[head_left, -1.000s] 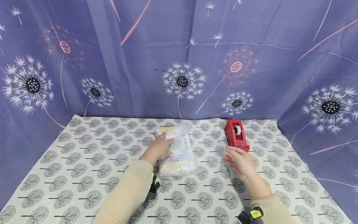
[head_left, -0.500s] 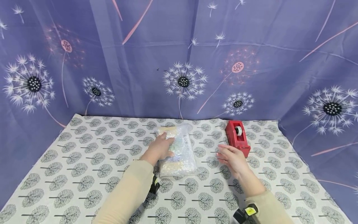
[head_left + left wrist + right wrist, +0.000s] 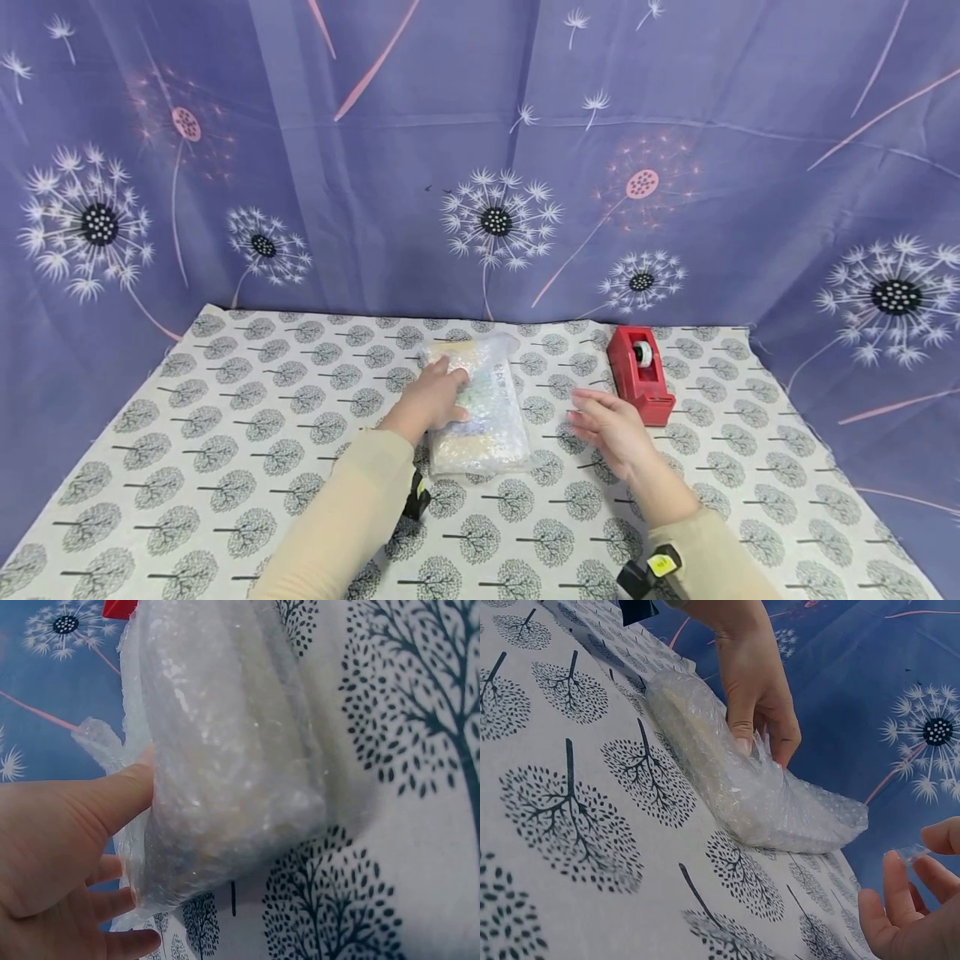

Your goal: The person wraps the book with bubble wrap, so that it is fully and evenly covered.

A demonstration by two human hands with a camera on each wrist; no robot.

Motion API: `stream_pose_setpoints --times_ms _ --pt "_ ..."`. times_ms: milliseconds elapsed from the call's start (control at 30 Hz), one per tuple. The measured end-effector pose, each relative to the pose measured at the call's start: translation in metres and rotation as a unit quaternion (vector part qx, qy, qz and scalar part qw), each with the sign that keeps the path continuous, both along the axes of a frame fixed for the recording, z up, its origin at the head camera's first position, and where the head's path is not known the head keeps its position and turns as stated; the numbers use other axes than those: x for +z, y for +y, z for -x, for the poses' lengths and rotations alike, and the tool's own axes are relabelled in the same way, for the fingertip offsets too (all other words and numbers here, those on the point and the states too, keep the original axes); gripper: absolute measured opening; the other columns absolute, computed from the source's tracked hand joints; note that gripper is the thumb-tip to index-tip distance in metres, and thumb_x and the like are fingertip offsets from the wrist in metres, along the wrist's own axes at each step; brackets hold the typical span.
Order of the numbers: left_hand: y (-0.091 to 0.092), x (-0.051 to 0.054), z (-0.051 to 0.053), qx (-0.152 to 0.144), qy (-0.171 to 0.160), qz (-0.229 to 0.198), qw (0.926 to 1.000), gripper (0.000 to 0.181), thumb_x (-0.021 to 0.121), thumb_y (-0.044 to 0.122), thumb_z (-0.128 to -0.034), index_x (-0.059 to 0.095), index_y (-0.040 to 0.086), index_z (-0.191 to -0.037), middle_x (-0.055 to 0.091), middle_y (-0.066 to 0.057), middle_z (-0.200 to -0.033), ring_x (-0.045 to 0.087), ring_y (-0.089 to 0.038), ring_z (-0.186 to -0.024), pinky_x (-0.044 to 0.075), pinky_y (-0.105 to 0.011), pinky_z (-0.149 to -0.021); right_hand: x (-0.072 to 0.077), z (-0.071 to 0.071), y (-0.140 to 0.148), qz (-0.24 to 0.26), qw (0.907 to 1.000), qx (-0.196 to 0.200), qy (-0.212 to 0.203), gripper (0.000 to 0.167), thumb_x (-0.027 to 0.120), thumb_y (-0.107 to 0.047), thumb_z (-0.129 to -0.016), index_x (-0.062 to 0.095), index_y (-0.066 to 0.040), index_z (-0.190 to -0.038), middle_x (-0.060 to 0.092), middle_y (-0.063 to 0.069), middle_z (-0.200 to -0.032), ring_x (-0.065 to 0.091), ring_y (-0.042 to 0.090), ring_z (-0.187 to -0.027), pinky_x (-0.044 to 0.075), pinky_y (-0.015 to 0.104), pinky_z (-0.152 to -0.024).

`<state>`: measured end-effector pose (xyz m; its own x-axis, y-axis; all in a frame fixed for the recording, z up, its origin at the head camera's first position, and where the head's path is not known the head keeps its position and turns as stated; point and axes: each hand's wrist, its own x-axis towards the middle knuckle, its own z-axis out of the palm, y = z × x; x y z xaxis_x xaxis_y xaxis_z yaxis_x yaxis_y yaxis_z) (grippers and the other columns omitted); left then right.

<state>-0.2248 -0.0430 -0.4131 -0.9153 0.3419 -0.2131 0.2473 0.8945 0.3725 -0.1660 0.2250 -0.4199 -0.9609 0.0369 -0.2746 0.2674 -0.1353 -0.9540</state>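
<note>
A flat package in clear bubble wrap (image 3: 487, 417) lies on the cloth-covered table, with yellowish, green and blue patches showing through. My left hand (image 3: 431, 396) rests on its left side, fingers spread and thumb (image 3: 131, 787) touching the wrap. Loose wrap bunches up beside that hand in the right wrist view. To the right of the package, my right hand (image 3: 611, 429) is raised above the cloth. Its thumb and fingertips pinch a small strip of clear tape (image 3: 910, 853). The strip is too small to make out in the head view.
A red tape dispenser (image 3: 640, 375) with a white roll stands behind my right hand, near the table's back right. White cloth (image 3: 262, 467) printed with trees covers the table. A blue dandelion-print curtain (image 3: 375, 208) hangs behind it.
My right hand has moved left, away from the tape dispenser and towards the package. The left hand stays on the package. The head view has shifted slightly.
</note>
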Motion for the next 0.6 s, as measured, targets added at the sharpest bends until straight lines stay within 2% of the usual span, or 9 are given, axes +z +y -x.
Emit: stream_pose_setpoints --times_ms 200,433,533,600 --pt "-0.001 -0.001 0.001 -0.004 0.000 0.001 1.0000 0.052 0.070 0.031 -0.0821 0.054 0.020 -0.130 0.015 -0.020 -0.157 0.021 -0.044 -0.141 0.033 -0.065 -0.104 -0.002 0.002 -0.007 0.014 0.9998 0.004 -0.015 0.044 0.058 -0.012 -0.093 0.045 0.006 -0.131 0.057 0.001 -0.114 0.066 0.009 -0.081 0.056 0.029 -0.086" --pt "-0.002 0.000 0.001 -0.003 -0.003 -0.006 1.0000 0.052 0.071 0.031 -0.0817 0.056 0.020 -0.130 0.015 -0.019 -0.157 0.020 -0.041 -0.142 0.032 -0.065 -0.105 -0.004 0.006 -0.017 0.011 0.9997 0.019 -0.012 0.045 0.058 -0.012 -0.092 0.045 0.007 -0.131 0.052 0.009 -0.127 0.066 0.010 -0.085 0.057 0.025 -0.082" --pt "-0.002 0.001 0.001 -0.003 -0.003 -0.008 1.0000 0.052 0.071 0.031 -0.0816 0.056 0.020 -0.130 0.015 -0.019 -0.157 0.020 -0.041 -0.142 0.032 -0.065 -0.105 -0.005 0.008 -0.023 -0.001 0.9996 0.025 -0.009 0.045 0.059 -0.011 -0.091 0.046 0.007 -0.131 0.055 0.011 -0.123 0.066 0.011 -0.085 0.057 0.025 -0.081" --pt "-0.002 0.002 0.000 -0.002 -0.004 -0.009 0.9999 0.052 0.071 0.031 -0.0816 0.056 0.020 -0.130 0.015 -0.019 -0.157 0.020 -0.041 -0.143 0.031 -0.064 -0.106 -0.004 0.010 -0.026 -0.008 0.9994 0.034 -0.002 0.046 0.059 -0.009 -0.091 0.045 0.009 -0.131 0.060 0.007 -0.111 0.066 0.011 -0.085 0.057 0.026 -0.081"
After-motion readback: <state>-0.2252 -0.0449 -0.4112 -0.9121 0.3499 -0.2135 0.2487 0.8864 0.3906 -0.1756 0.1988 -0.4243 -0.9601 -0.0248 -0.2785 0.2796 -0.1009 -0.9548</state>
